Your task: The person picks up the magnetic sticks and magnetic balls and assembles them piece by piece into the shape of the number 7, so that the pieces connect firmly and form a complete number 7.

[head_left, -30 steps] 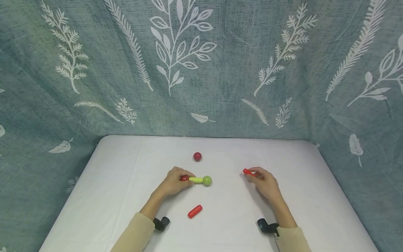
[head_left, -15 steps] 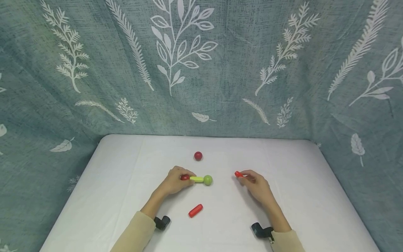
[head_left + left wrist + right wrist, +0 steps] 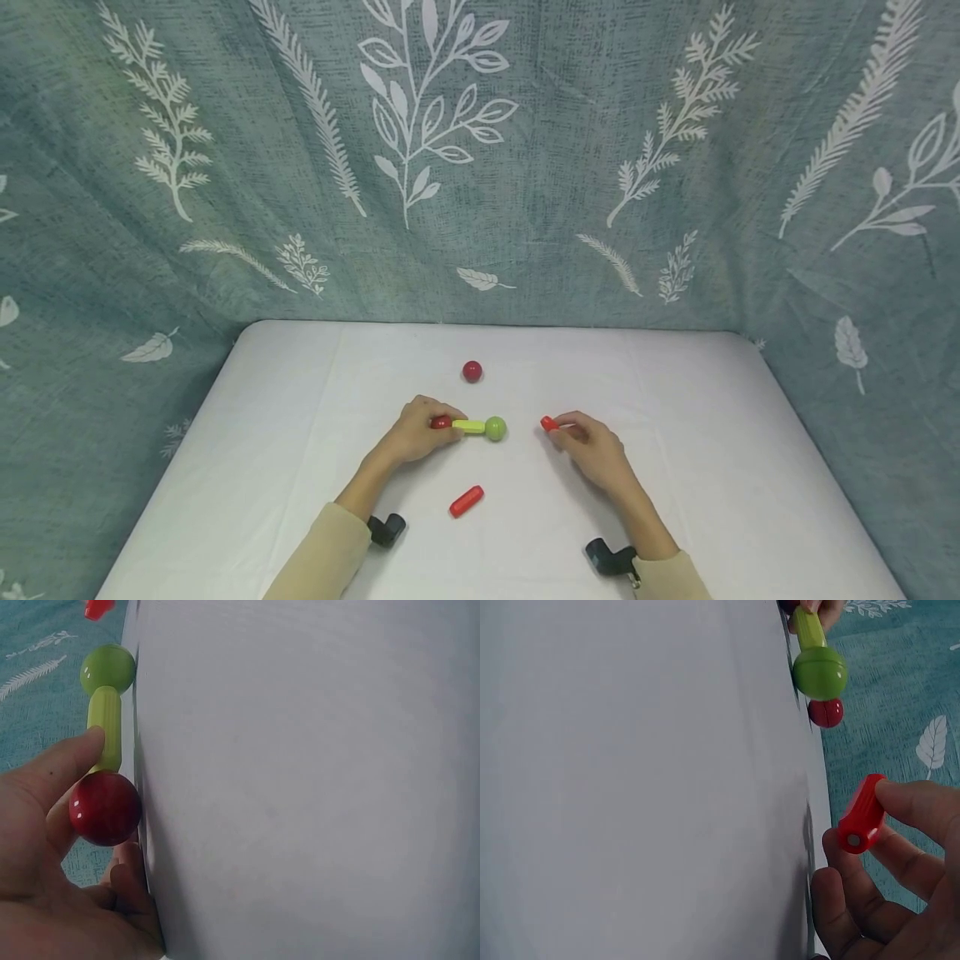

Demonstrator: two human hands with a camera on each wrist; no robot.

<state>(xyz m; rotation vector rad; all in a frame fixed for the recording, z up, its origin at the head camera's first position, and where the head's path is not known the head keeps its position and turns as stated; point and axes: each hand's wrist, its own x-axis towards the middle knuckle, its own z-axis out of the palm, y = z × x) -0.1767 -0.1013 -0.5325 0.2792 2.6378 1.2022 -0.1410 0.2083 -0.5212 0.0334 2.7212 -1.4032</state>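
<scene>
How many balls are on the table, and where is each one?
3. A red ball lies alone toward the back; a red ball is under the left hand; a green ball ends the green rod.

Two red balls are in view: one (image 3: pixel 472 372) lies loose toward the back of the surface (image 3: pixel 300 433), the other (image 3: pixel 440 422) sits at the end of the one yellow-green rod (image 3: pixel 468 427). One green ball (image 3: pixel 495 428) caps that rod's other end. There are two red rods, one (image 3: pixel 467 501) lying near the front and one (image 3: pixel 550 423) held. Two hands show, left (image 3: pixel 412 433) and right (image 3: pixel 592 450).
</scene>
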